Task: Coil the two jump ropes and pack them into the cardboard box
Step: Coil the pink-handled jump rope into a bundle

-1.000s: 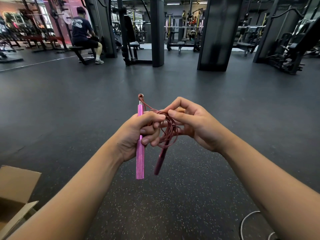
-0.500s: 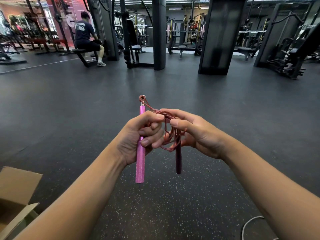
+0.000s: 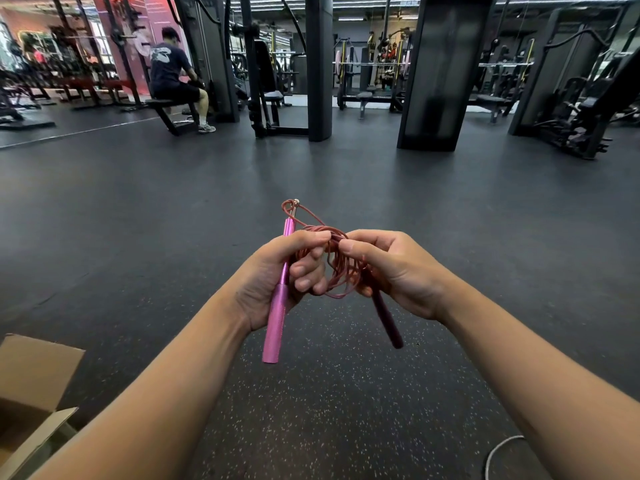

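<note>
Fingers of the left hand [image 3: 277, 282] are curled around the bright pink handle [image 3: 277, 306], which stands nearly upright and sticks out above and below the fist. Its thumb presses on the red coiled rope [image 3: 337, 268]. Just beside it, the fingers of the right hand [image 3: 391, 271] are bent and pinch the same coil, thumb against index finger. A darker purple handle [image 3: 386, 318] hangs tilted below the right fingers. Both hands are almost touching at the thumbs. Far below and left of the left fingers, the open cardboard box [image 3: 31, 386] lies on the dark speckled floor [image 3: 329, 410]. A thin white cord [image 3: 498, 452] lies on the floor well below the right fingers.
</note>
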Demonstrator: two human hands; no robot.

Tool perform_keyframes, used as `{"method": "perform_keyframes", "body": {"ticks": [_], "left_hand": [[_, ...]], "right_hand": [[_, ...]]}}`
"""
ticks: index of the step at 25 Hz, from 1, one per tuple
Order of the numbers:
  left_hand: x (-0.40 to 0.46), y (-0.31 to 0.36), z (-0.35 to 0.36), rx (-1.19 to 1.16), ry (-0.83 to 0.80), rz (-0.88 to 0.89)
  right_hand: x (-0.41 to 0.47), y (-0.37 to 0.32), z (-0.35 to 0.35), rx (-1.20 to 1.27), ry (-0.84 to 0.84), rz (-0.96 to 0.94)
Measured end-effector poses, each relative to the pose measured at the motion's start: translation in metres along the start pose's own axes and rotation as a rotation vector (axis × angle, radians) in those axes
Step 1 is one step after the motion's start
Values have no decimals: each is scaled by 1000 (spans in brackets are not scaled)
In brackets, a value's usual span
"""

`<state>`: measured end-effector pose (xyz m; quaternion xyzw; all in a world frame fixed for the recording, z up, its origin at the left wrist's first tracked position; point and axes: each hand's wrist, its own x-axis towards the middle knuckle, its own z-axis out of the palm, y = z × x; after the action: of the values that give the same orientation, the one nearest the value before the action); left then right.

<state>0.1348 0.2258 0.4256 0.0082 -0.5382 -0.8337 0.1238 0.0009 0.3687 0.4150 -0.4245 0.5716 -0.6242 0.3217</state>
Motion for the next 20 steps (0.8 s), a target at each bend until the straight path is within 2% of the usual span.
{"method": "perform_keyframes", "body": {"ticks": [4,7,9,16,20], "left_hand": [[6,-6,-1,122,62,36],[12,-9,-10,473,226,151],[12,-9,-13,644,276,216],[6,-9,-23,743,329,216],[1,1,-25,833,327,119]], "right_hand": [[3,5,-4,-44,73,-37],[4,5,-7,-64,156,-42],[4,6,-8,-82,177,-47],[5,11,-10,-232,209,-48],[7,12,-6,-329,197,-48]]}}
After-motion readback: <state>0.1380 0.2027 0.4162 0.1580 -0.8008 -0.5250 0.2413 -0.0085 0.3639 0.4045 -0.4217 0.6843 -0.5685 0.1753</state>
